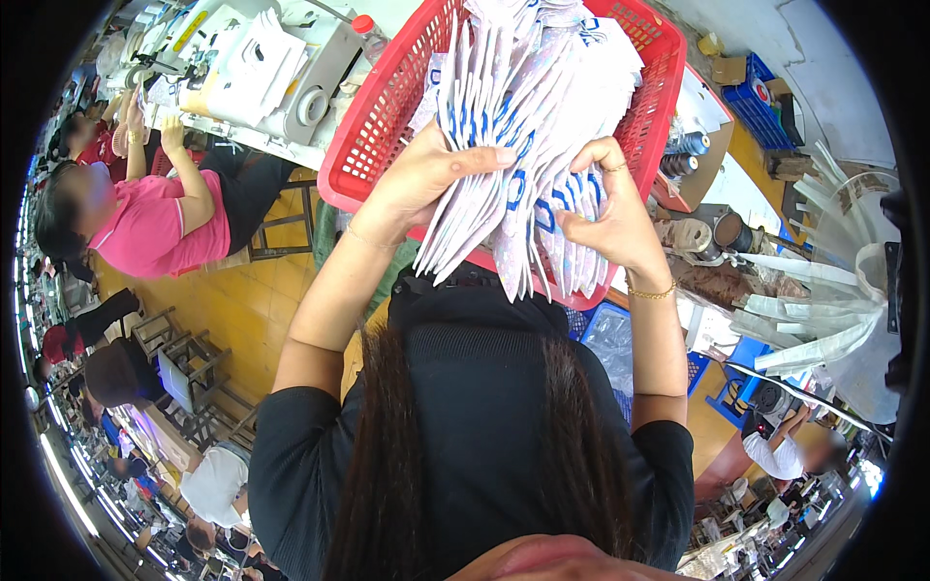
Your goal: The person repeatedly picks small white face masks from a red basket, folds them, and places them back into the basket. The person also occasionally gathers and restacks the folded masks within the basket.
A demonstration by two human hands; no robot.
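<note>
A thick bundle of flat, pale printed fabric pieces [467, 225] with blue edging fans out over the near side of a red plastic basket [366, 145]. My left hand [426, 182] is closed round the bundle's left side, its thumb lying across the front. On the right, my right hand [612, 218] grips a smaller group of the same pieces, thumb and fingers pressing on their blue edges. More pale pieces [591, 87] are heaped inside the basket behind my hands. The fingers behind the bundle are partly hidden.
A white sewing machine [320, 92] with papers on it stands at the upper left, beside a red-capped bottle [369, 37]. A person in pink [160, 218] sits at that table. Thread cones [686, 143] and a clear fan-like bundle of strips [833, 261] are on the right.
</note>
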